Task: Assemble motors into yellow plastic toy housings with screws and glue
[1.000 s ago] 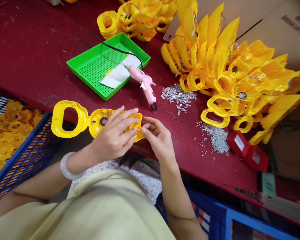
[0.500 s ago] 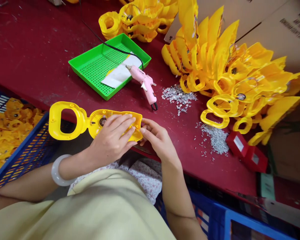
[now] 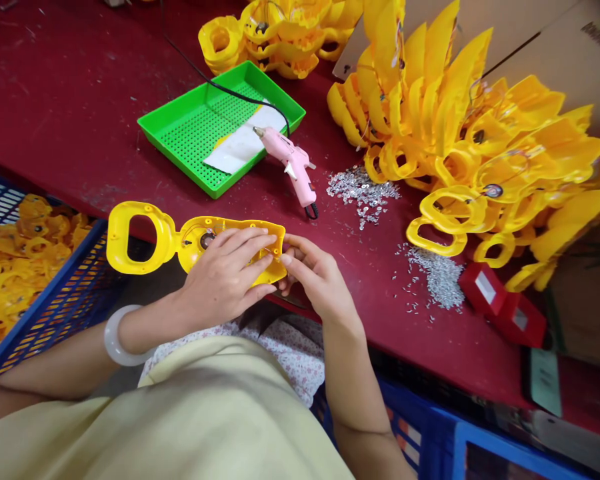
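A yellow plastic shell (image 3: pixel 193 257) lies hollow side up at the table's near edge, its ring-shaped end pointing left. A dark round part (image 3: pixel 207 239) sits inside it, partly covered by my left hand (image 3: pixel 233 267). That hand lies across the shell, its fingers reaching into the hollow and its thumb by the near rim. My right hand (image 3: pixel 307 270) grips the shell's right end, thumb at the rim and fingers curled beneath. What the left fingertips touch inside is hard to make out.
Beyond the shell are a green tray (image 3: pixel 173 133) and a pink glue gun (image 3: pixel 293 163) with a black cord. Metal washers (image 3: pixel 363 190) and small screws (image 3: pixel 440 280) lie in heaps to the right, near stacked yellow shells (image 3: pixel 430 100). A blue crate (image 3: pixel 55 313) stands at left.
The view has shifted slightly, and the shell's ring end has swung a little toward the right. Both hands keep nearly the same place on the shell.
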{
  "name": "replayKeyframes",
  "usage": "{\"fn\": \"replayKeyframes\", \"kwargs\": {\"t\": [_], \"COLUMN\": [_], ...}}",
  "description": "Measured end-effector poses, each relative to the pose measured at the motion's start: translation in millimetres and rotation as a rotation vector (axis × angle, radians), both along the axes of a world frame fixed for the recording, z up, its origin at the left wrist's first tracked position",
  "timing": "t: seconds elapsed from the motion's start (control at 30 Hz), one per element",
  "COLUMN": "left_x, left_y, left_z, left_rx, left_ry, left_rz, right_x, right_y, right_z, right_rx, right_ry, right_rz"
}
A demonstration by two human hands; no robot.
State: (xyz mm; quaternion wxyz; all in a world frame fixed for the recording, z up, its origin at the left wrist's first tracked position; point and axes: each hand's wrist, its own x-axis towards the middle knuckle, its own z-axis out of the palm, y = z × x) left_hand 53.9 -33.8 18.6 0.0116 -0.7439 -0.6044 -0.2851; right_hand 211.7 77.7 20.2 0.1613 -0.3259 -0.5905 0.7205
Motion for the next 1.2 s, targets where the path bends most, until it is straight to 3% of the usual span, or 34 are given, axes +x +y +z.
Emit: {"fn": "replayKeyframes", "kwargs": {"t": [0.27,0.5,0.6,0.73,0.97,1.13,1.2], "left_x": [-3.0,-26.6,-35.9,-42.0,-81.7,-107.7,-112.8], "left_y": [-7.9,-21.0,-25.2,-27.6,-41.9,-53.0,-53.4], "left_z": [3.7,10.4,7.2,3.4,0.0,0.8,2.2], "left_rx": [0.123,0.098,0.066,0.059,-0.100,-0.211,-0.252], "left_ry": [-0.075,-0.029,-0.002,0.008,-0.004,0.083,0.109], "left_rz": [-0.023,0.275,0.334,0.317,0.262,0.269,0.276], "right_x": [-1.5,-0.4,-1.0,1.6,24.4,41.9,51.5], "right_y": [-3.4,-6.9,-7.2,-9.5,-29.3,-40.0,-49.9], "right_z": [-4.0,-3.9,-5.6,-11.2,-20.0,-19.3,-11.6], "right_rx": [0.014,0.036,0.040,0.043,0.126,0.148,0.146], "right_ry": [-0.019,-0.019,0.006,0.062,0.154,0.199,0.208], "right_rz": [-0.069,-0.105,-0.135,-0.212,-0.558,-0.552,-0.437]}}
